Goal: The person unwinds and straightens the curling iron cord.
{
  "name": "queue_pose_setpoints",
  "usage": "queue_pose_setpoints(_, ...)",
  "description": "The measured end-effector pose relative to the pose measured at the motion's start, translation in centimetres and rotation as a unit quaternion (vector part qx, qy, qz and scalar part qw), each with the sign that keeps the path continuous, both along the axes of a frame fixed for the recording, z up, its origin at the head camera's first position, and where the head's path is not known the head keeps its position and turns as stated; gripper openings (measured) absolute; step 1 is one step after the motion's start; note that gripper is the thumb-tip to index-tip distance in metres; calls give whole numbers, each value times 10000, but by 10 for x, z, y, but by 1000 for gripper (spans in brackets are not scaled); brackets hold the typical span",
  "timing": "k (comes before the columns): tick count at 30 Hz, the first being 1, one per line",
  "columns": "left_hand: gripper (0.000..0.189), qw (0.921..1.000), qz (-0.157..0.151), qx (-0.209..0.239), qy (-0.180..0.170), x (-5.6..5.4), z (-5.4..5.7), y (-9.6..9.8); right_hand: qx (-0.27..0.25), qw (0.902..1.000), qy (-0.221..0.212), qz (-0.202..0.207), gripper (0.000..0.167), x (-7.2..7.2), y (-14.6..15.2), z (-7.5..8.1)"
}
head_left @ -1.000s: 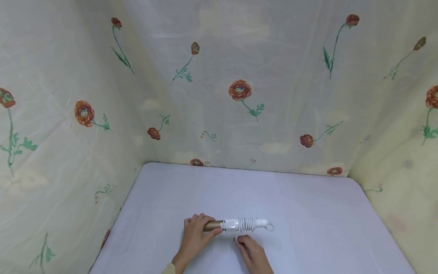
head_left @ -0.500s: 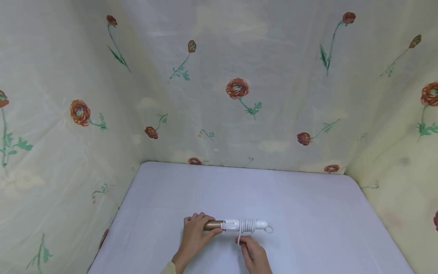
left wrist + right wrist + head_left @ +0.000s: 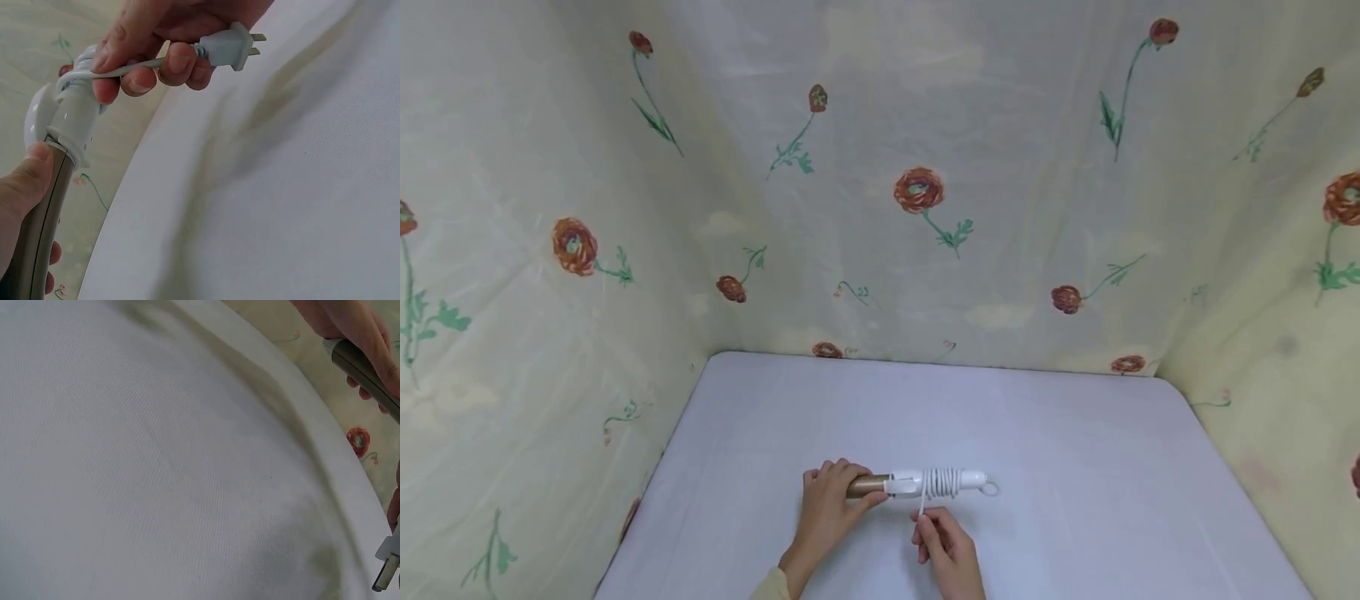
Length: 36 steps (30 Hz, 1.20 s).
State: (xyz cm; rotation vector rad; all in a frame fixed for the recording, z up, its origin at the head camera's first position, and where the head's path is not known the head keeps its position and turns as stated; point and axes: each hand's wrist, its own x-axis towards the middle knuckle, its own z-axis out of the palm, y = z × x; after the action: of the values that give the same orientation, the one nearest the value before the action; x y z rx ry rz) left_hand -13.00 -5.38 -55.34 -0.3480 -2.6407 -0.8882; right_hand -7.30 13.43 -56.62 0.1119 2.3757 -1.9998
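Note:
A curling iron lies level across the head view, its brown barrel point(image 3: 867, 486) on the left and its white handle point(image 3: 972, 480) on the right. My left hand point(image 3: 829, 505) grips the barrel, thumb along the near side by the white clamp lever point(image 3: 39, 114). White cord point(image 3: 942, 482) is wound in several turns round the handle. The cord's free end runs down to my right hand point(image 3: 949, 546), which pinches it between thumb and fingers. From that hand's curled fingers sticks out the white two-prong plug point(image 3: 226, 49). In the right wrist view the barrel's white tip point(image 3: 331, 346) shows past the left hand.
The iron is held above a white-covered table point(image 3: 1075, 467). Pale curtains with printed flowers point(image 3: 917, 190) hang behind the table and along both sides. A thin cord loop point(image 3: 992, 487) sticks out at the handle's right end.
The cord's free end came down over the front of the handle, and now runs straight from the coil to my right hand. The iron rose slightly; my left hand keeps its grip.

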Motion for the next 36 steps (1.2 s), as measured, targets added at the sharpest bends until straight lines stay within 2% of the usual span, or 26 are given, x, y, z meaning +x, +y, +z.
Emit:
queue_pose_setpoints(4, 41, 10000, 10, -86, 7, 2, -1, -1, 405, 9990, -151, 134, 29, -2, 4, 0)
queue_pose_setpoints(8, 41, 9999, 38, -96, -68, 2, -2, 0, 846, 9962, -93, 170, 24, -3, 8, 5)
queue_pose_setpoints(14, 40, 9999, 84, -87, -45, 0, -2, 3, 1101, 9928, 185, 430, 23, -4, 13, 16)
queue_pose_setpoints(17, 41, 9999, 85, -116, -43, 0, -2, 2, 1257, 9894, 517, 507, 20, -5, 14, 16)
queue_pose_setpoints(20, 42, 9998, 84, -126, -110, 2, -2, 1, 1479, 9830, 930, 563, 14, -4, 13, 16)
queue_pose_setpoints(23, 42, 9998, 78, -125, -120, 4, -3, -1, 1765, 9721, 1421, 609, 9, -4, 14, 17)
queue_pose_setpoints(26, 41, 9999, 70, -113, -3, 4, -3, -2, 1974, 9608, 1831, 664, 12, -5, 15, 21)
queue_pose_setpoints(31, 39, 9998, 84, -94, 171, 1, -3, -3, 2082, 9528, 1995, 950, 14, -10, 19, 29)
queue_pose_setpoints(36, 38, 9996, 54, -143, 216, -1, -4, -3, 2130, 9419, 2304, 1203, 7, -14, 22, 34)
